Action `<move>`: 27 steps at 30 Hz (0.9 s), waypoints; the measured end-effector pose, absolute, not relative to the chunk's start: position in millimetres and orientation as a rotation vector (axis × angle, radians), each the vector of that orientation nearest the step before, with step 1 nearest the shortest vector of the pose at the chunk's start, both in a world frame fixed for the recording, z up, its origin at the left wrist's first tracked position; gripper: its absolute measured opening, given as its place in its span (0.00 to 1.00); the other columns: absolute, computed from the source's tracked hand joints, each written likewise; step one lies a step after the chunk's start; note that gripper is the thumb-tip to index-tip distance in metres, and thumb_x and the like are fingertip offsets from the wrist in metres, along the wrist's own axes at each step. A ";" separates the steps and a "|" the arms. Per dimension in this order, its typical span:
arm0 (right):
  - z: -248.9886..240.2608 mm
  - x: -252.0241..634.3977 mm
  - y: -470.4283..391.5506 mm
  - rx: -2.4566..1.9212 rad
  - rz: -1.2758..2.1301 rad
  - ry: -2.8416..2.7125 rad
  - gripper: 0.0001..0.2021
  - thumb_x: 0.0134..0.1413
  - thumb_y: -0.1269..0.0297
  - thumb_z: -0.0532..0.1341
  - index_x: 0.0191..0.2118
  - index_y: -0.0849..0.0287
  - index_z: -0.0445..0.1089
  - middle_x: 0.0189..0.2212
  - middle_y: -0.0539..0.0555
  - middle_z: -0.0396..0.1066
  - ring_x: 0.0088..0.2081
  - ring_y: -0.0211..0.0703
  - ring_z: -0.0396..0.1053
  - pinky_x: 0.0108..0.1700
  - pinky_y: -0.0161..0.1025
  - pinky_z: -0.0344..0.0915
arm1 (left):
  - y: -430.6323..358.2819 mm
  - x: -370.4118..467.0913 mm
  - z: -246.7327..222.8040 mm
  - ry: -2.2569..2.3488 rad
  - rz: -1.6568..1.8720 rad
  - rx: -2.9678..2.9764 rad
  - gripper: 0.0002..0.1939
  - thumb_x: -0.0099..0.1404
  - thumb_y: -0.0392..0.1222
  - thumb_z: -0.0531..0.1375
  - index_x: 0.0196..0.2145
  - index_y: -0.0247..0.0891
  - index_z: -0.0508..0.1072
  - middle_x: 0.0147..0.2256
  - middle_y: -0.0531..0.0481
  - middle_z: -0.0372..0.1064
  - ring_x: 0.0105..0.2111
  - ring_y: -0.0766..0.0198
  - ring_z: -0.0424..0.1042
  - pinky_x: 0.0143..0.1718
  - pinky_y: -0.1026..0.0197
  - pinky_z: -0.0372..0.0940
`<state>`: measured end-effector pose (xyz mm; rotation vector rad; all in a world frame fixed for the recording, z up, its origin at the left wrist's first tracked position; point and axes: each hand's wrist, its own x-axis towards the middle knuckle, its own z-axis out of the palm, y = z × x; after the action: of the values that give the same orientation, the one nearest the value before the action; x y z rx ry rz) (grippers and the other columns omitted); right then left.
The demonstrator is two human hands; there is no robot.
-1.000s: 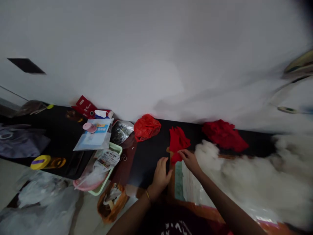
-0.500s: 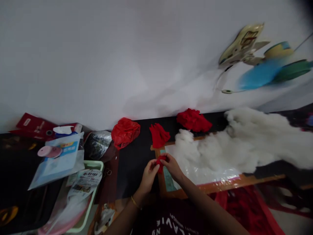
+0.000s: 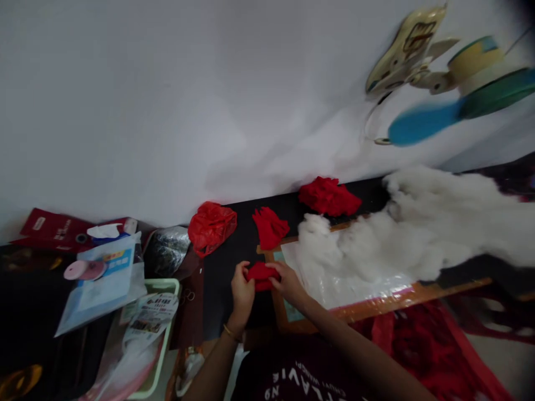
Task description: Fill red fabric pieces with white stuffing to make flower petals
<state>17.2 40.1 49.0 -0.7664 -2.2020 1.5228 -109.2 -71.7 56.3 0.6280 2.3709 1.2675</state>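
Note:
Between my two hands a small piece of red cloth (image 3: 262, 276) is stretched out above the table's front part. My left hand (image 3: 243, 291) grips its left end between thumb and fingers. The right end is pinched in my right hand (image 3: 287, 283). Just beyond lies a small bunch of red cloth pieces (image 3: 271, 227), and farther back is a larger red cloth heap (image 3: 329, 196). Loose white stuffing (image 3: 368, 250) spreads to the right of my right hand, partly on a board with a brown taped edge (image 3: 359, 305).
A crumpled red plastic bag (image 3: 211, 227) sits left of the cloth bunch. Scissors (image 3: 187, 295) lie near a pale green basket (image 3: 164, 340). A wall fan with a blue blade (image 3: 422, 123) hangs at upper right. Below the table's right edge is a red bag (image 3: 430, 345).
My hands have moved apart, and the red cloth, bunched up before, is now spread wider between them. The whole view has tilted slightly.

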 end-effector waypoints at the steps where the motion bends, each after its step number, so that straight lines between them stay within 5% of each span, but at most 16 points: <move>1: 46.1 16.0 39.8 -0.723 1.494 -2.258 0.22 0.48 0.76 0.59 0.50 0.53 0.71 0.44 0.55 0.72 0.47 0.48 0.69 0.52 0.49 0.65 | -72.5 -116.0 59.2 2.422 1.259 0.697 0.26 0.47 0.27 0.52 0.45 0.40 0.69 0.29 0.53 0.65 0.32 0.61 0.68 0.40 0.59 0.65; 9: 15.1 15.8 72.9 -0.669 1.330 -2.329 0.25 0.47 0.78 0.56 0.53 0.56 0.67 0.50 0.58 0.68 0.54 0.49 0.65 0.57 0.50 0.63 | -68.4 -106.7 51.6 2.389 1.023 1.113 0.23 0.54 0.27 0.51 0.47 0.39 0.67 0.43 0.44 0.66 0.46 0.56 0.69 0.49 0.54 0.65; 16: 5.8 107.0 188.3 -1.355 0.804 -2.257 0.22 0.49 0.72 0.59 0.52 0.61 0.70 0.63 0.66 0.56 0.59 0.59 0.58 0.61 0.54 0.56 | -81.1 -69.8 13.5 2.099 0.551 1.051 0.19 0.62 0.36 0.54 0.52 0.36 0.66 0.50 0.41 0.65 0.50 0.57 0.69 0.53 0.56 0.63; 21: 8.2 135.3 241.4 -1.582 1.000 -2.116 0.07 0.47 0.69 0.59 0.32 0.59 0.75 0.35 0.60 0.76 0.39 0.50 0.70 0.48 0.46 0.64 | -69.3 -57.0 24.5 2.038 0.627 1.105 0.17 0.63 0.36 0.53 0.50 0.36 0.69 0.50 0.41 0.67 0.50 0.56 0.69 0.54 0.55 0.62; 27: 35.2 144.3 213.7 -1.561 1.218 -1.739 0.17 0.50 0.53 0.59 0.40 0.61 0.73 0.29 0.53 0.73 0.27 0.40 0.67 0.34 0.39 0.65 | -30.7 -31.7 25.6 1.950 0.846 1.079 0.14 0.63 0.35 0.54 0.46 0.38 0.71 0.43 0.43 0.71 0.45 0.57 0.70 0.52 0.52 0.64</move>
<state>144.3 213.7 35.2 -1.5611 -1.7389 1.2180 -31.7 -30.7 25.6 1.0793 1.9505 0.8461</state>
